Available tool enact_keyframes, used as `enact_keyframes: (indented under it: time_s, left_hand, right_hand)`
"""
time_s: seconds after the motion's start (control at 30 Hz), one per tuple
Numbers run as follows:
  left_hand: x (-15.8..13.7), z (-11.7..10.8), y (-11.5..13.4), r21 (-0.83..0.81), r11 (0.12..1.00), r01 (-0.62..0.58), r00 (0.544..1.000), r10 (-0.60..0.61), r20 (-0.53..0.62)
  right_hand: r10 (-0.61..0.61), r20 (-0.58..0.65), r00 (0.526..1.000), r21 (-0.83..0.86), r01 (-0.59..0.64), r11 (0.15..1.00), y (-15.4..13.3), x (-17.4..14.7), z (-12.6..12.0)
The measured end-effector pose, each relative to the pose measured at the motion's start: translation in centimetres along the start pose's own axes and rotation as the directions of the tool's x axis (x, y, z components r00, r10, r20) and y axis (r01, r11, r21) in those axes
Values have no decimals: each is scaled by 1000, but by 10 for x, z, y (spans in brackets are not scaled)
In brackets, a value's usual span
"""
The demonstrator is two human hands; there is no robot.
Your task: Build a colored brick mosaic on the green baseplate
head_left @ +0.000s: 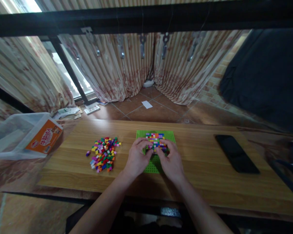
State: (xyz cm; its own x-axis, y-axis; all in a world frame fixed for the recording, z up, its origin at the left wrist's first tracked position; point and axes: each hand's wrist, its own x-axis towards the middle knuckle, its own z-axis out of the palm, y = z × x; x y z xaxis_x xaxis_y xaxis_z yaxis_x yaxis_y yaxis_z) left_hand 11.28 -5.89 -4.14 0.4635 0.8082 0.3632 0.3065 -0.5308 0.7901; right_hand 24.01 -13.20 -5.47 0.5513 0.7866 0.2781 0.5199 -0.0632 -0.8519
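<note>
Left hand [138,157] and right hand [170,159] bent around brick block [157,136]

Both are half-curled, with thumbs and fingertips brought to the block's edges; whether anything is gripped cannot be told. The block is set on a green baseplate [151,168], laid on the wooden table [197,156].

plastic bin [26,135]: left end cut off | green baseplate [151,167]: partly hidden by left hand [138,155], right hand [171,160]

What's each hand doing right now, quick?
Left hand: fingers curled at the colorful bricks; whether it grips one cannot be told.
Right hand: curled over the green baseplate, also at the bricks; grip cannot be told.
</note>
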Motion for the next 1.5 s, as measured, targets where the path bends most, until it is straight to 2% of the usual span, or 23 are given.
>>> enact_keyframes:
  time_s: [0.4,0.57,1.03,1.2,1.3,1.37,1.5]
  left_hand:
    - [0,3,-1,-26,999,23,1000,-23,17]
    - [0,3,-2,-29,1000,9,1000,-8,6]
    - [-4,6,-3,-12,1000,-26,1000,26,9]
    - [0,-8,-5,-10,999,-50,999,50,12]
    - [10,-33,-18,144,989,28,999,-22,-44]
    - [17,-54,-31,322,940,114,993,-98,-65]
    - [23,-87,-47,673,713,197,969,-245,-25]
  right_hand:
    - [175,-54,983,-14,-176,984,-9,7,12]
    - [192,-77,978,-15,-194,981,-8,9,14]
    - [222,-41,974,6,-222,975,-4,10,11]
    - [188,-1,982,33,-187,982,2,7,7]
    - [180,12,984,68,-181,981,4,6,4]
    - [181,21,983,85,-182,980,4,6,3]
    - [187,12,982,90,-187,978,3,8,3]
